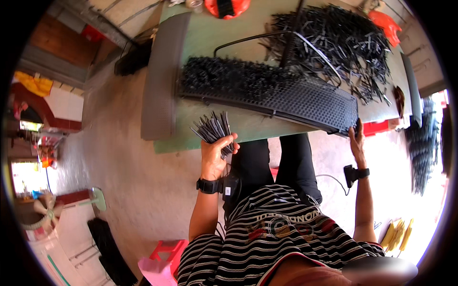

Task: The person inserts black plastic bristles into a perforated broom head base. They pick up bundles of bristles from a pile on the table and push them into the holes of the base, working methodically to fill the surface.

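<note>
My left hand (218, 148) is closed round a bundle of thin black strips (213, 128), their ends fanned out above the fist. My right hand (357, 138) grips the right end of a long black perforated board (315, 97), thumb and fingers at its corner. The board lies slantwise across the near part of the table. Short dark pieces (224, 76) stand densely over its left half, while the holes on its right part are bare. Behind it, a large loose heap of black strips (334, 43) covers the far right of the table.
The green-topped table (191, 121) has a grey sheet (164, 76) along its left side. A black metal frame (253, 37) rises behind the board. An orange-red item (227, 6) and a roll of tape (194, 5) sit at the far edge. A pink stool (164, 260) stands at lower left.
</note>
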Motion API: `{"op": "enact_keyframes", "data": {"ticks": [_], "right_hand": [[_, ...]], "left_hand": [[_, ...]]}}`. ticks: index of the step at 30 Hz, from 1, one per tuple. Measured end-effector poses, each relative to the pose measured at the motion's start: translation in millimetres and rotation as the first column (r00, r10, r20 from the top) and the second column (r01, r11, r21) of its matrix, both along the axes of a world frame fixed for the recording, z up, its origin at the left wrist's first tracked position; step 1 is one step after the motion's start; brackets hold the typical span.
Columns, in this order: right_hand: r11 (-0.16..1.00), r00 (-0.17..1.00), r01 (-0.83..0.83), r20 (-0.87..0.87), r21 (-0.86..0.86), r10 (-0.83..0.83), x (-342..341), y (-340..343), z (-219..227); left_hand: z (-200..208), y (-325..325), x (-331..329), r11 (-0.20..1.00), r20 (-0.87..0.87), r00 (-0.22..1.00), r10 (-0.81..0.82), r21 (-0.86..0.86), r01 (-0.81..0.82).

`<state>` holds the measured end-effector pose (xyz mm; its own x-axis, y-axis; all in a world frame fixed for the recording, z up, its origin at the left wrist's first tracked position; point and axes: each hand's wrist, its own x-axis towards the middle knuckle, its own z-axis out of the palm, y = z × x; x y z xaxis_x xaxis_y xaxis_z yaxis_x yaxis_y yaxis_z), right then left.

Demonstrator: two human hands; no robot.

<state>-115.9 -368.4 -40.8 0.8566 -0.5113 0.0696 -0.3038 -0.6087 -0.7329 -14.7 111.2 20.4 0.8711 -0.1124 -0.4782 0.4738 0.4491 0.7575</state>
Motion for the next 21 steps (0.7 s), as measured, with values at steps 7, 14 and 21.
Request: {"op": "enact_keyframes", "data": {"ticks": [7, 14, 21], "right_hand": [[0.995, 0.994, 0.083, 0.066, 0.052, -0.086, -10, 36, 3], [0.975, 0.954, 0.169, 0.225, 0.146, -0.199, -15, 52, -7], [0.977, 0.962, 0.193, 0.179, 0.086, -0.206, -13, 47, -5]], "left_hand": [[9, -46, -3, 0.999, -0.034, 0.999, -0.038, -0.016, 0.038], [12, -76, -2, 0.974, 0.033, 0.975, -0.221, -0.048, 0.222], [-9, -135, 17, 0.980, 0.023, 0.981, -0.191, 0.051, 0.190]]}}
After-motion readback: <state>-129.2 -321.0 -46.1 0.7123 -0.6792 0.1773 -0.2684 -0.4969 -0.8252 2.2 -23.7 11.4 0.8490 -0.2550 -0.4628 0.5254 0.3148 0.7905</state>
